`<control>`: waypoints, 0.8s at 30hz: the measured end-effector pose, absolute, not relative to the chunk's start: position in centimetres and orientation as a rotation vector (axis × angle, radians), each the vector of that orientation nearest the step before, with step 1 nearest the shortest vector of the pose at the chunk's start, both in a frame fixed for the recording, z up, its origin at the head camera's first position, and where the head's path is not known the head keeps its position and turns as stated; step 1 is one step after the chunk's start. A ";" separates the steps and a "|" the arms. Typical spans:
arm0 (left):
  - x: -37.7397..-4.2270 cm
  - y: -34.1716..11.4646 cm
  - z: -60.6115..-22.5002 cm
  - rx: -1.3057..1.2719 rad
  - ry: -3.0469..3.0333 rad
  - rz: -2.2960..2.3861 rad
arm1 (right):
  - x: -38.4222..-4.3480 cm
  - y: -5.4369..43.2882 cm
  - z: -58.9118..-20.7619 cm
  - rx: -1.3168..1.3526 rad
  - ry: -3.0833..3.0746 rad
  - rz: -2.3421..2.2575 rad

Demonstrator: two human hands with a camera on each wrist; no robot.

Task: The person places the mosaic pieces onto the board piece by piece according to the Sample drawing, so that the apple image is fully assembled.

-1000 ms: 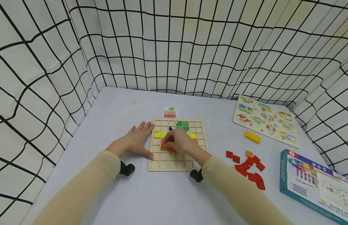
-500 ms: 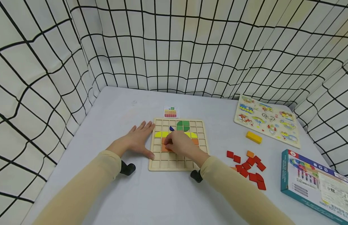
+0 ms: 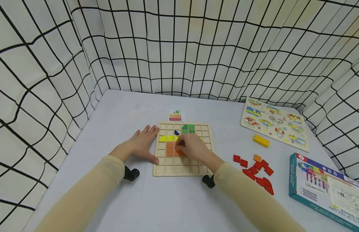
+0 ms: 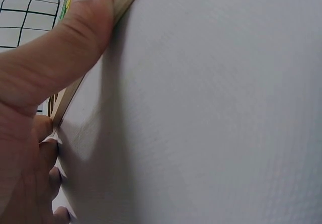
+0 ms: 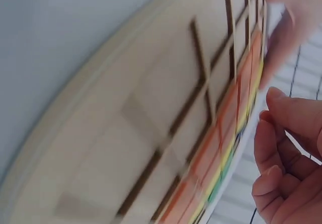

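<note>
A wooden grid board [image 3: 179,174] lies flat, with orange tiles [image 3: 169,152] in its middle rows. Above them are yellow pieces [image 3: 166,138], a small blue piece [image 3: 176,132] and green pieces [image 3: 188,129]. My left hand [image 3: 138,145] rests spread at the board's left edge; in the left wrist view its thumb [image 4: 70,48] presses on the rim. My right hand [image 3: 192,146] is over the orange rows and covers part of them. In the right wrist view its loosely curled fingers [image 5: 271,148] show nothing between them.
A small picture card [image 3: 176,115] lies beyond the board. To the right are red tiles [image 3: 258,166], a loose orange tile [image 3: 257,158], a yellow block [image 3: 261,141], a picture puzzle board [image 3: 275,124] and a box [image 3: 324,190]. Black netting [image 3: 174,61] surrounds the table.
My right hand has shifted slightly right along the orange rows, baring the left orange tiles, which now sit in neat squares. The left hand stays on the board's edge.
</note>
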State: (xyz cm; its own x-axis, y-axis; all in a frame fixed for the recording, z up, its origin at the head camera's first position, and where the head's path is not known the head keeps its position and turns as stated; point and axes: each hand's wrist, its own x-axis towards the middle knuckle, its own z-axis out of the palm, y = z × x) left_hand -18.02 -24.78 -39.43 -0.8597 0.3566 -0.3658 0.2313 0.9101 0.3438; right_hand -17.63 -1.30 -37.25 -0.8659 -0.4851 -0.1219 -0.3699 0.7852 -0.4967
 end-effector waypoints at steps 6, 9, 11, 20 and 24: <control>-17.9 -24.7 -39.4 0.428 2.644 0.408 | -17.9 4.6 -37.0 -0.459 2.784 -0.742; -17.9 -24.7 -39.4 0.426 2.643 0.407 | -18.0 8.5 -36.8 -0.352 2.780 -0.735; -17.9 -24.7 -39.4 0.425 2.643 0.401 | -18.1 11.2 -36.8 -0.289 2.786 -0.712; -18.0 -24.9 -39.5 0.427 2.642 0.415 | -17.1 19.7 -36.6 0.048 2.735 -0.535; -18.1 -24.8 -39.6 0.428 2.641 0.421 | -16.8 21.3 -36.4 0.153 2.689 -0.447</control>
